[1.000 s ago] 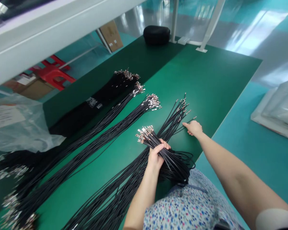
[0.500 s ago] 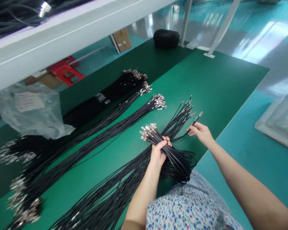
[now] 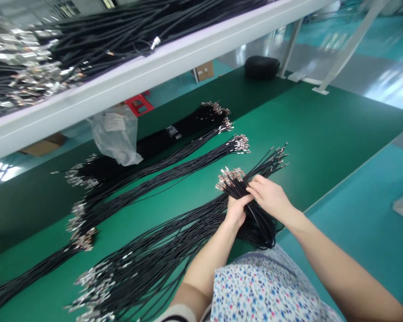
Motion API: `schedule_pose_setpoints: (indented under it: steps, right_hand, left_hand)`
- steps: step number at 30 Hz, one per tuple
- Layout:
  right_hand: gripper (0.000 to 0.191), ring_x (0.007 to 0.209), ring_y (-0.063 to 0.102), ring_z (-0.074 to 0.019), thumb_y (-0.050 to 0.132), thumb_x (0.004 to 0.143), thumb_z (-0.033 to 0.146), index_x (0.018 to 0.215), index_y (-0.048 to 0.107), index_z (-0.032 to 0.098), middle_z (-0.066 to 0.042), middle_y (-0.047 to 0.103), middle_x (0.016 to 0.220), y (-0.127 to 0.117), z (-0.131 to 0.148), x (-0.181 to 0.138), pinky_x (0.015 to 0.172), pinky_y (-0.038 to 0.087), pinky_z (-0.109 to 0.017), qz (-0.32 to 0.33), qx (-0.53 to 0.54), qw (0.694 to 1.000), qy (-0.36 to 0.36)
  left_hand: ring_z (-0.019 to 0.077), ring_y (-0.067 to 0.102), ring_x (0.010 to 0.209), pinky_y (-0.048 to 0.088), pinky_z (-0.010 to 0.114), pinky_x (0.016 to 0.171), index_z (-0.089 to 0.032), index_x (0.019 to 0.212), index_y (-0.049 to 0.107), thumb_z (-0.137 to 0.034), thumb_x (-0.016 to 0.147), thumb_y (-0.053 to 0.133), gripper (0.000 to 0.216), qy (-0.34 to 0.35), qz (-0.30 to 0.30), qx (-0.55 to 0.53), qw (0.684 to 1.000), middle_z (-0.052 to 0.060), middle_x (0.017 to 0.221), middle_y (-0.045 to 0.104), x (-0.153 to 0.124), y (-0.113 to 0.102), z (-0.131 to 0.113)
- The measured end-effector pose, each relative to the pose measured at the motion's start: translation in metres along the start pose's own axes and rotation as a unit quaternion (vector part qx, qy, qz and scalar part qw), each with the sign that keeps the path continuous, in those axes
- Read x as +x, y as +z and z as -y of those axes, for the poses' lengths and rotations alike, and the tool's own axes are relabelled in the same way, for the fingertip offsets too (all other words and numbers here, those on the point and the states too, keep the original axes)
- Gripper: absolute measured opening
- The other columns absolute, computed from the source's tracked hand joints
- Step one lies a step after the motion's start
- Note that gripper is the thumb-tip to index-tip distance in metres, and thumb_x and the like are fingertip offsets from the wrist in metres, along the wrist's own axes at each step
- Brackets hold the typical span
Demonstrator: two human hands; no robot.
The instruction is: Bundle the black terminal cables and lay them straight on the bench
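Note:
My left hand [image 3: 237,210] is wrapped round a folded bundle of black wires [image 3: 237,191], whose crimped metal terminals [image 3: 231,176] fan out above the thumb. Against the right side of that bundle, my right hand [image 3: 267,194] has its fingers pinched together; the wire between them is mostly hidden. Beneath both hands runs a looser spread of black wires [image 3: 174,237]. Its far terminals [image 3: 278,156] stick out beyond my right hand, and its near terminals [image 3: 97,286] lie at the lower left.
More wire bundles [image 3: 174,172] lie lengthwise across the green table [image 3: 342,129]. A clear plastic bag [image 3: 116,136] hangs near them. Above the table's left side runs a white shelf [image 3: 147,76] loaded with black wires [image 3: 127,31]. A black case [image 3: 262,67] sits by the far posts.
My right hand has brought a wire from the right in to the bundle in my left hand. The view has swung left, showing more of the shelf.

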State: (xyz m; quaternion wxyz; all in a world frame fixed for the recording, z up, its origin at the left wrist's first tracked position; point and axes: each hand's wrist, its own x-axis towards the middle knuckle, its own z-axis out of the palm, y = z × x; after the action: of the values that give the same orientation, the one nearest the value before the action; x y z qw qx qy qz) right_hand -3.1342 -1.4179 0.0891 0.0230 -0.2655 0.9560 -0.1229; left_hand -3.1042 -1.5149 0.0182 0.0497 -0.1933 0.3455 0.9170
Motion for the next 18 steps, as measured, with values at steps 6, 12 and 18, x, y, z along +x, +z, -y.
schedule_pose_setpoints:
  steps: [6, 12, 18]
  right_hand:
    - [0.019, 0.076, 0.056, -0.0198, 0.043, 0.077, 0.010, 0.079, 0.062, 0.015, -0.009, 0.060, 0.082, -0.025, 0.022, -0.011, 0.071, 0.039, -0.032, 0.071, -0.101, 0.990, -0.062]
    - [0.071, 0.121, 0.037, -0.0258, 0.056, 0.062, 0.018, 0.131, 0.039, 0.016, -0.012, 0.038, 0.135, 0.034, -0.063, 0.025, 0.097, 0.031, -0.039, 0.132, -0.048, 0.980, -0.143]
    - [0.088, 0.129, 0.022, -0.0295, 0.064, 0.061, 0.043, 0.137, 0.028, 0.017, -0.013, 0.028, 0.141, 0.122, -0.094, 0.053, 0.102, 0.018, -0.046, 0.229, -0.111, 0.925, -0.283]
  left_hand:
    - [0.0130, 0.058, 0.070, 0.044, 0.029, 0.077, -0.012, 0.078, 0.062, -0.012, 0.050, 0.074, 0.030, 0.018, 0.006, -0.008, 1.000, 0.003, 0.079, 0.063, -0.023, -0.008, 0.004]
    - [0.0123, 0.053, 0.058, 0.045, 0.035, 0.075, -0.010, 0.069, 0.056, -0.021, 0.059, 0.069, 0.019, 0.079, 0.045, -0.013, 0.996, 0.002, 0.059, 0.055, -0.041, -0.014, -0.011]
    - [0.0121, 0.050, 0.056, 0.044, 0.037, 0.074, -0.012, 0.065, 0.052, -0.025, 0.062, 0.066, 0.020, 0.091, 0.033, -0.054, 0.994, 0.000, 0.056, 0.051, -0.066, -0.004, -0.038]
